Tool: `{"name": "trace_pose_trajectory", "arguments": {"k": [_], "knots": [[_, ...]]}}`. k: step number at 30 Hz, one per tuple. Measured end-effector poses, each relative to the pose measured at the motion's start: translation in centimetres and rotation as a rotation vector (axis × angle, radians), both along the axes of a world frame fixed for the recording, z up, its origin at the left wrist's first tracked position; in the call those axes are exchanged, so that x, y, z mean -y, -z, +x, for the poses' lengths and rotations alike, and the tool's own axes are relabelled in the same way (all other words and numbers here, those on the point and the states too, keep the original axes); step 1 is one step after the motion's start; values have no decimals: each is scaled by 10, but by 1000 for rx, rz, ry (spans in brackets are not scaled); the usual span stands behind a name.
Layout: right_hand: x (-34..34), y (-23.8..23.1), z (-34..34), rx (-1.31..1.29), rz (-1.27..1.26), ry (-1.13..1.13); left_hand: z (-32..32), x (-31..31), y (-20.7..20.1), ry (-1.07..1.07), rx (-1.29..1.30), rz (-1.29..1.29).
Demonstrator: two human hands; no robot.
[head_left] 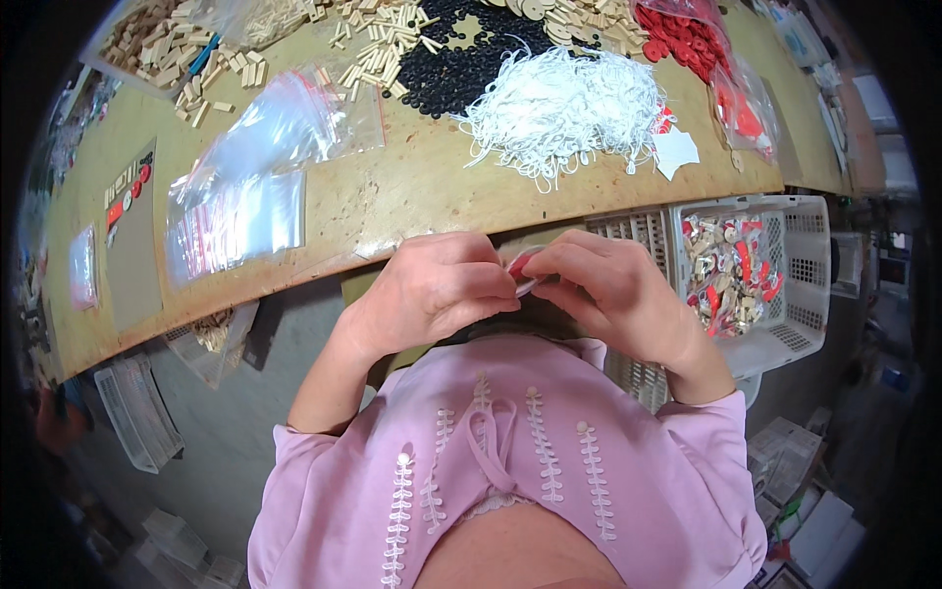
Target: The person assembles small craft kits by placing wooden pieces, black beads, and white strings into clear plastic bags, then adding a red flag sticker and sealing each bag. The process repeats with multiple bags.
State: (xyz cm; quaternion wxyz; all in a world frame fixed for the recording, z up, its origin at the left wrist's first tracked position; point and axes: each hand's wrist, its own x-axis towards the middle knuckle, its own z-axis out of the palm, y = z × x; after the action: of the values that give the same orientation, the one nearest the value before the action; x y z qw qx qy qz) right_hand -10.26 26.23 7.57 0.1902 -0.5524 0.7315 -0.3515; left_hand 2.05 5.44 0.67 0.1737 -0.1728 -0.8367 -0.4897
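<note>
Close in front of my body, just off the table's near edge, both hands meet at a small red-and-white item (525, 263). Fingers cover most of it, so its kind does not show. My left hand (442, 285) is closed, its fingertips pinching the item's left side. From the other side my right hand (610, 287) grips it between thumb and fingers. Beyond them on the table lie clear zip bags with red seams (235, 231) and a tangled heap of white strings (569, 113).
Black rings (442, 74), wooden sticks (378, 54) and red discs (677, 39) lie in piles at the back. A sample board (132, 265) lies at left. Right of me stands a white plastic basket (800, 334) of bagged mixed pieces. Crates (142, 417) sit on the floor.
</note>
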Motion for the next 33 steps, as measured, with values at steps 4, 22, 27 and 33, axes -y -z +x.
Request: {"name": "trace_pose_trajectory", "arguments": {"k": [4, 22, 27, 33], "knots": [[-17, 3, -12, -5, 95, -45, -15, 2, -8, 119, 120, -1], [-50, 50, -14, -153, -184, 197, -121, 29, -20, -488, 176, 281], [-45, 50, -12, -122, -233, 197, -58, 59, -21, -569, 205, 360], [-24, 51, -3, -75, -230, 147, 3, 86, 2, -717, 444, -100]]}}
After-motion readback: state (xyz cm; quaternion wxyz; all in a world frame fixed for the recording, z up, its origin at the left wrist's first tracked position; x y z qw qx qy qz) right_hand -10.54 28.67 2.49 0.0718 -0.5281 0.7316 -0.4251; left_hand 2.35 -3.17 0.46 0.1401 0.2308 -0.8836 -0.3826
